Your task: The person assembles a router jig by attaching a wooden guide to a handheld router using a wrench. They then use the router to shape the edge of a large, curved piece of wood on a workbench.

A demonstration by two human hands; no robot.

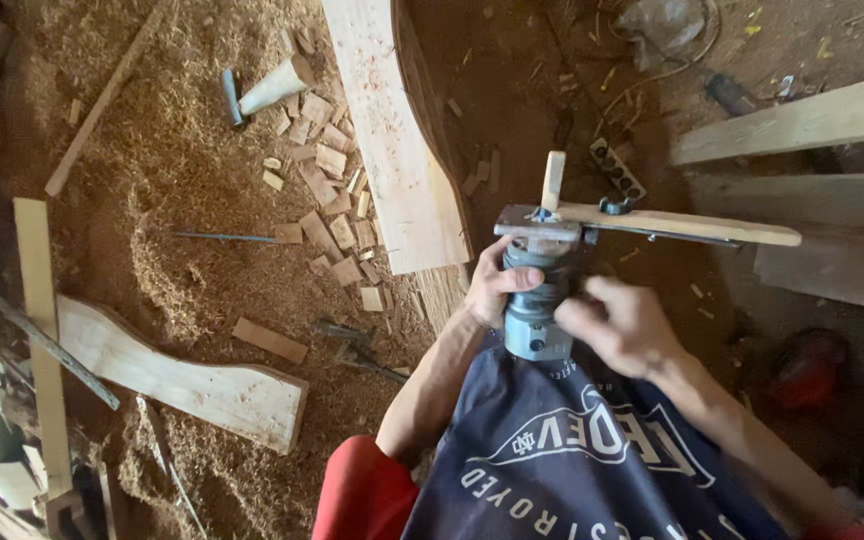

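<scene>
Left hand (497, 285) wrapped round grey metal router (537, 300) body, held upside down in front of chest, above sawdust floor (172, 200). Right hand (617, 325) curled against router's side, fingers pinching at housing; exact grip unclear. Pale wooden base plate (682, 225) bolted on top, small wood stick (552, 180) upright beside black knob (614, 207). Judging: tool under adjustment, not cutting. Curved planed boards (182, 380) done; offcut blocks (327, 200) scattered, rough, blond.

Grey-blue router (535, 300), pale wooden base (682, 225), tan sawdust (182, 150)
</scene>
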